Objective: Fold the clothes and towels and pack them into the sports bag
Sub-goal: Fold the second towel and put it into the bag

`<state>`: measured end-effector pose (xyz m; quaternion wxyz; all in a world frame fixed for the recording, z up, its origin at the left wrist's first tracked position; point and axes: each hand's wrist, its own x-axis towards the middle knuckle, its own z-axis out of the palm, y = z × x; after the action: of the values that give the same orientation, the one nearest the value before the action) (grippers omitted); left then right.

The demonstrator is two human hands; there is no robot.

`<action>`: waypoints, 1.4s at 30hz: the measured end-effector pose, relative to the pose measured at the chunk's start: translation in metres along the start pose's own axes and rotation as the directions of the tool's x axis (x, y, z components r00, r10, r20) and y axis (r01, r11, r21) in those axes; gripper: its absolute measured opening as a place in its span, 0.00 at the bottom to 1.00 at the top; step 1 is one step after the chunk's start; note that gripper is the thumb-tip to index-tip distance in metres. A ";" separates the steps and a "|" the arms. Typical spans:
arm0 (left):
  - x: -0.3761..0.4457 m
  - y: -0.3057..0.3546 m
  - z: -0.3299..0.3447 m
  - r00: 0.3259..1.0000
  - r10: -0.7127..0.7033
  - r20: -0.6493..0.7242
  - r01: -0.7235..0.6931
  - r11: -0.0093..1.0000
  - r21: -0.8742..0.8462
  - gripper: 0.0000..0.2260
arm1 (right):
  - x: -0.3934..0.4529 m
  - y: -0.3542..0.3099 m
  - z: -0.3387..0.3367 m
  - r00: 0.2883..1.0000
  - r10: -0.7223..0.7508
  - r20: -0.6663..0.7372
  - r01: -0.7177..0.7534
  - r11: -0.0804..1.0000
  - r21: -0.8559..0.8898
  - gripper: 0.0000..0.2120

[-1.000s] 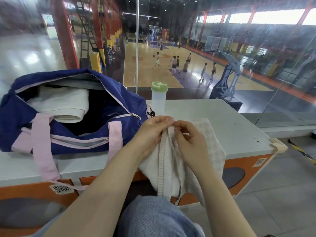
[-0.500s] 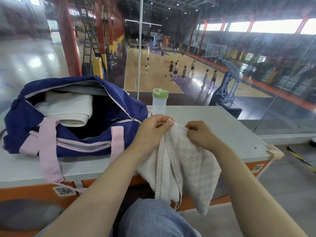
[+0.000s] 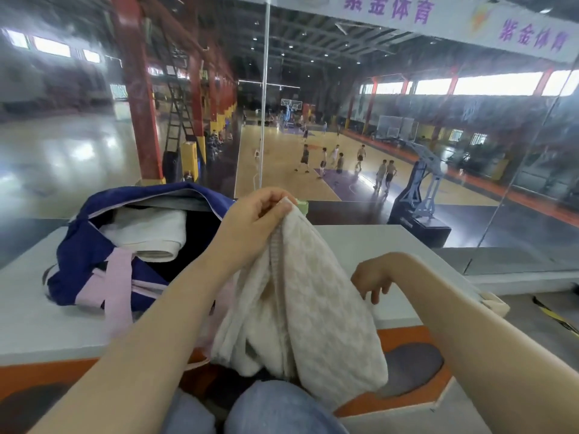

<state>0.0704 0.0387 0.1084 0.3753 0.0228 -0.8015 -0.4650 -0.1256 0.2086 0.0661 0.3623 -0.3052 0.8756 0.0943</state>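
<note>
My left hand (image 3: 257, 214) pinches towel (image 3: 310, 308) top so it hangs straight for folding; right hand (image 3: 371, 277) loose, empty. Bag (image 3: 94, 277) open on bench (image 3: 360, 239).

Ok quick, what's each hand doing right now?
Left hand: pinching the top of the towel, holding it up.
Right hand: holding nothing, fingers loosely curled, beside the towel.
</note>
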 end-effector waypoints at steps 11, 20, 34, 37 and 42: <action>0.022 0.031 -0.030 0.996 0.083 -0.012 -0.077 0.966 0.248 0.07 | -0.012 -0.031 0.030 0.968 -0.223 0.119 0.179 0.937 0.299 0.17; 0.032 0.019 -0.049 0.994 0.071 -0.085 -0.041 0.949 0.313 0.06 | -0.045 -0.020 0.012 0.997 0.002 -0.075 -0.021 0.968 -0.248 0.23; 0.056 0.030 -0.074 0.958 0.142 -0.250 0.004 0.863 0.506 0.10 | -0.150 0.050 -0.078 0.350 0.074 -0.934 -0.107 0.993 0.038 0.13; 0.064 0.040 -0.078 0.909 0.204 -0.364 -0.009 0.882 0.471 0.12 | -0.169 0.053 -0.091 0.176 0.119 -0.977 0.058 0.990 0.131 0.14; 0.080 0.052 -0.085 0.942 0.126 -0.311 0.037 0.882 0.469 0.11 | -0.193 0.053 -0.111 0.009 0.086 -0.996 0.121 0.989 0.086 0.11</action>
<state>0.0818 -0.0248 0.2185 0.4988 0.1721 -0.8153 -0.2383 -0.1154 0.2977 0.2766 -0.3367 -0.2663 0.8767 -0.2170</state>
